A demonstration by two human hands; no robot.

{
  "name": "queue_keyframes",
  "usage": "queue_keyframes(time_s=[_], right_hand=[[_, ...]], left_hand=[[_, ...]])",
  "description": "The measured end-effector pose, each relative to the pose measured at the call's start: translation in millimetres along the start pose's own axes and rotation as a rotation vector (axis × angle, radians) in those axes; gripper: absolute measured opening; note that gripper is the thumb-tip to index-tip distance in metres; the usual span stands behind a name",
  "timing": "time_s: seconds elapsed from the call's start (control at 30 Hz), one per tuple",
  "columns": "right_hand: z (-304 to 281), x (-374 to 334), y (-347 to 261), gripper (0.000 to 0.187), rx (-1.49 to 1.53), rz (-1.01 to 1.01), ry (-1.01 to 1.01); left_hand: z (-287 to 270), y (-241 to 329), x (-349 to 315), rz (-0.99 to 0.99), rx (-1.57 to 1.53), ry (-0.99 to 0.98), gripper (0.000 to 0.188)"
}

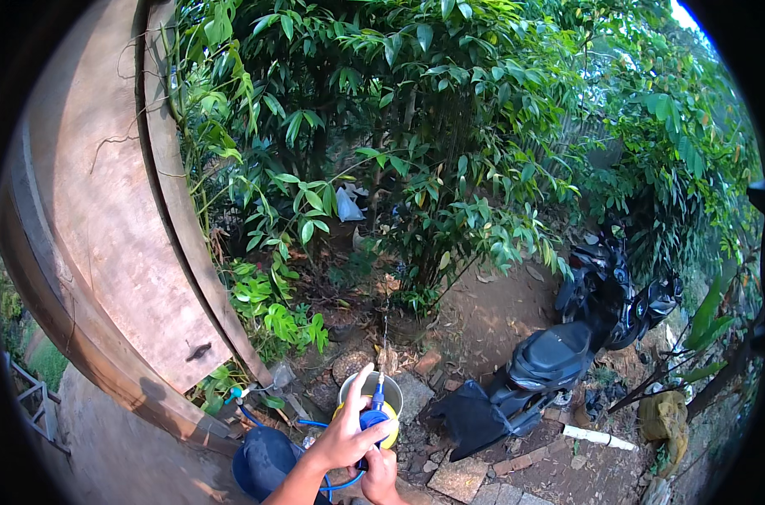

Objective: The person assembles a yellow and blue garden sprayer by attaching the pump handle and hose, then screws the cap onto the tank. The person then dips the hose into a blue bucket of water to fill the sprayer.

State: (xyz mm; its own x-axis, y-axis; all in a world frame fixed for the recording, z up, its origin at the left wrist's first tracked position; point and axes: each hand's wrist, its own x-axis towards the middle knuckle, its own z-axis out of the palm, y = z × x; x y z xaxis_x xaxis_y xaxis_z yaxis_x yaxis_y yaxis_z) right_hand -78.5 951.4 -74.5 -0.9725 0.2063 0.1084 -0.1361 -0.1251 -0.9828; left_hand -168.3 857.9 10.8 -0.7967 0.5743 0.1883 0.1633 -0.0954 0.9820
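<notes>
Low in the middle of the head view, both my hands are on a blue hose spray nozzle (380, 400) with a brass-coloured tip. My left hand (340, 439) is against its blue body, index finger stretched upward and thumb across it. Below, my right hand (381, 480) is wrapped round its lower part, partly hidden by the left. A thin stream of water (386, 332) leaves the tip toward the plants. Behind the nozzle stands a pale bucket (398, 389), with something yellow (391, 438) showing at it. A blue hose (345, 484) curves beneath my hands.
A dark blue rounded container (263, 461) stands at the left, near a teal tap fitting (233, 395). A black motorbike (551, 358) is parked at the right, near a white pipe (600, 437). Leafy bushes (433, 126) fill the back; a concrete wall (117, 194) rises at left.
</notes>
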Motion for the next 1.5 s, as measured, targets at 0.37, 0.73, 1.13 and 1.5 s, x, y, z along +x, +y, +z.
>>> queue_keyframes(time_s=[0.37, 0.73, 1.13, 1.5], right_hand=[[-9, 19, -58, 0.055, 0.301, 0.016, 0.076], [27, 14, -48, 0.054, 0.517, -0.028, 0.096], [9, -3, -24, 0.042, 0.549, 0.060, 0.157], [-17, 1, -48, 0.056, 0.330, 0.116, 0.053]], left_hand=[[22, 56, 52, -0.173, 0.149, 0.009, 0.113], [8, 85, 39, -0.151, 0.377, 0.027, 0.111], [31, 34, 37, -0.080, 0.037, -0.095, 0.101], [15, 56, 56, 0.161, 0.018, -0.015, 0.114]])
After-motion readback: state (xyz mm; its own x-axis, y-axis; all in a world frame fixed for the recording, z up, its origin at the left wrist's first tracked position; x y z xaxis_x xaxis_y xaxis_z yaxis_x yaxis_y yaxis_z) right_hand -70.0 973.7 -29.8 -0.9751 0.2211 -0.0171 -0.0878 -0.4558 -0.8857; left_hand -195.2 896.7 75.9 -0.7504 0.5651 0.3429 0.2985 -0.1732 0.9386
